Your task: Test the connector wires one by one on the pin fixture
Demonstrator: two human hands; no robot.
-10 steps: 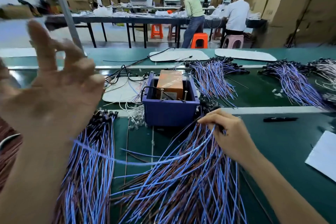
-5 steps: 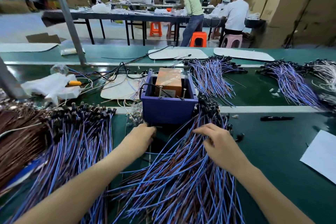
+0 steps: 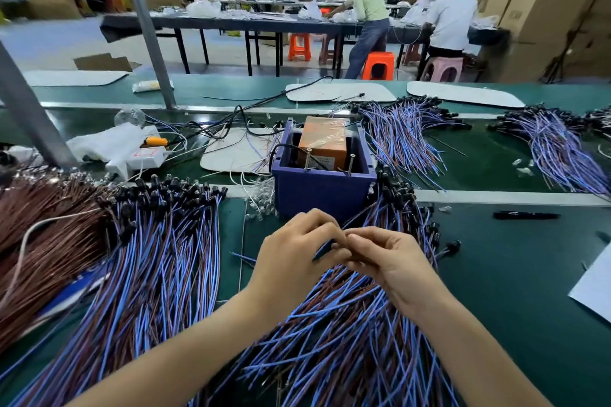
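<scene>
A purple box (image 3: 322,190) with an orange block (image 3: 324,142) and upright metal pins (image 3: 308,158) stands mid-table: the pin fixture. In front of it lies a heap of blue-and-brown connector wires (image 3: 337,334) with black connector heads. My left hand (image 3: 294,261) and my right hand (image 3: 393,261) meet just in front of the box, fingertips together, pinching one blue wire (image 3: 322,251) between them. The wire's end is hidden by my fingers.
A second wire heap (image 3: 158,268) lies at the left beside brown wires (image 3: 43,241). More bundles (image 3: 403,139) lie behind and right of the box. A black pen (image 3: 525,215) and white paper (image 3: 595,284) sit at the right. A metal post (image 3: 145,26) rises at the back left.
My left hand came down from in front of the camera to the box front, then joined my right hand. Both hands now pinch one wire lifted from the heap.
</scene>
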